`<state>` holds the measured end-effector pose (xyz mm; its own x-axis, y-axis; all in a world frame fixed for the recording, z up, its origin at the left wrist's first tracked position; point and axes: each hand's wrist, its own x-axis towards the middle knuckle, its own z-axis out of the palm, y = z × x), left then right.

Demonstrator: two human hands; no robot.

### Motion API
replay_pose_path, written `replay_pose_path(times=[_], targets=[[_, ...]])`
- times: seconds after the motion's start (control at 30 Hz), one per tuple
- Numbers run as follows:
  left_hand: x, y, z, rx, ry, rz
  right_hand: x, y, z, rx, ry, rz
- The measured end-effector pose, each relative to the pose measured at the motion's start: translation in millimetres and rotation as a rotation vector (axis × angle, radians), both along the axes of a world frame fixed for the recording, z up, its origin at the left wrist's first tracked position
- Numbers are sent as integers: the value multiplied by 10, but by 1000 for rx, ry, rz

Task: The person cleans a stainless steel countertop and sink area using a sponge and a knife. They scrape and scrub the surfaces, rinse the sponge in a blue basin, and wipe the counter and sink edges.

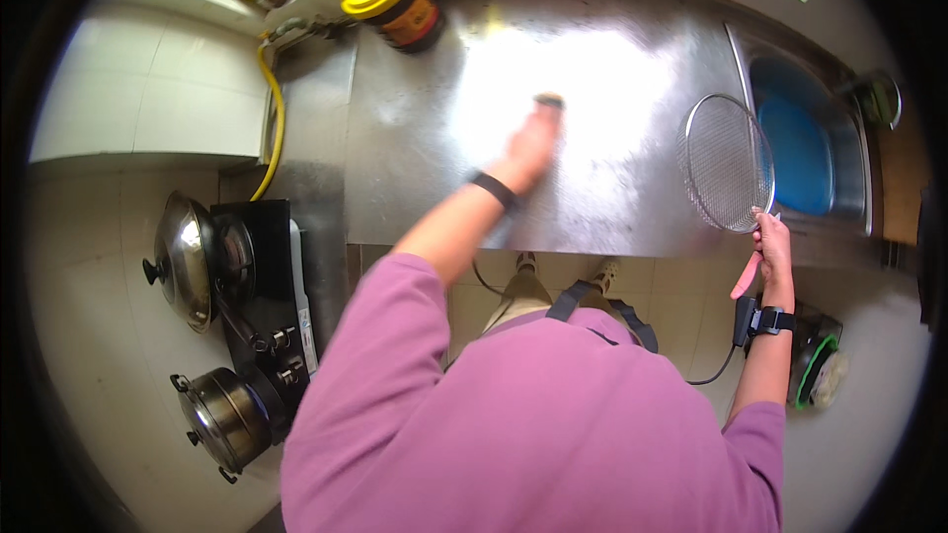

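Note:
My left hand [533, 141], blurred by motion, reaches over the middle of the stainless steel counter [415, 155]. At its fingertips is a small dark object [549, 99] with a tan edge, too blurred to name. A black band circles that wrist. On the right, my right hand [772, 240] grips the pink handle [746, 275] of a round wire-mesh strainer [722, 163]. The strainer's bowl is tilted over the counter's right end, beside the sink. A strapped device [766, 320] with a cable sits on my right wrist.
A blue basin [796, 155] sits in the sink [859, 185]. At the back left stands a tub [404, 11] with a yellow lid. A yellow hose [275, 115] runs down to the gas stove [248, 333], which bears a lidded wok [185, 259] and a lidded pot [222, 418].

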<state>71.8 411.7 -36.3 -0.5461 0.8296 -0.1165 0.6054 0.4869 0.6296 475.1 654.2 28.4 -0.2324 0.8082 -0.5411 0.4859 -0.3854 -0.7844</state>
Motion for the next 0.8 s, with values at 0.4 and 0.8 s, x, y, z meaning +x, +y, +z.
replay_pose_path(times=[0.4,0.8], targets=[[-1464,-1429,499,-11,22,818,-324,-120,400,149,-141,50],[694,-2839,820,-60,115,397,-426,-25,385,171,-22,1]])
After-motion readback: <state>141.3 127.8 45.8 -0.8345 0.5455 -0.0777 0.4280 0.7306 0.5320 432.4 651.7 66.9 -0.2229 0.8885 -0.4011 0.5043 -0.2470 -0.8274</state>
